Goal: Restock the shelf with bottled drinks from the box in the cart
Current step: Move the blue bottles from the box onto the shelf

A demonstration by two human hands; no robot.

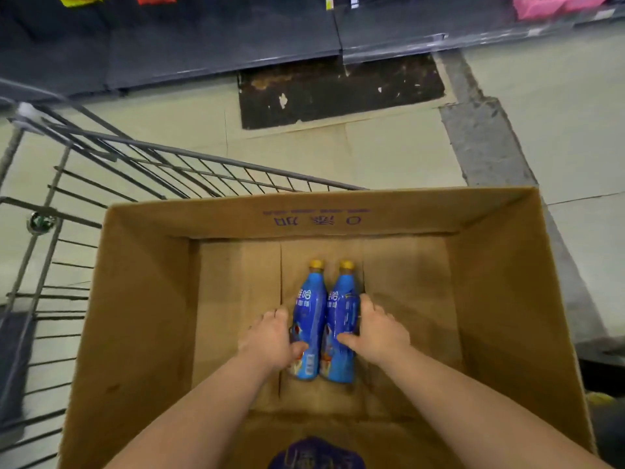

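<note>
Two blue bottles with yellow caps lie side by side on the floor of an open cardboard box (145,299), caps pointing away from me. My left hand (270,336) wraps the left bottle (309,316) from its left side, thumb on the label. My right hand (377,333) wraps the right bottle (341,319) from its right side. Both bottles rest on the cardboard. The box sits in a wire cart (101,170). The dark shelf (203,45) runs across the top of the view, its lowest board bare.
The cart's metal rails stand left of and beyond the box. The tiled floor between cart and shelf has a dark worn patch (338,89) and a grey strip (487,140). Coloured packets show at the shelf's top corners.
</note>
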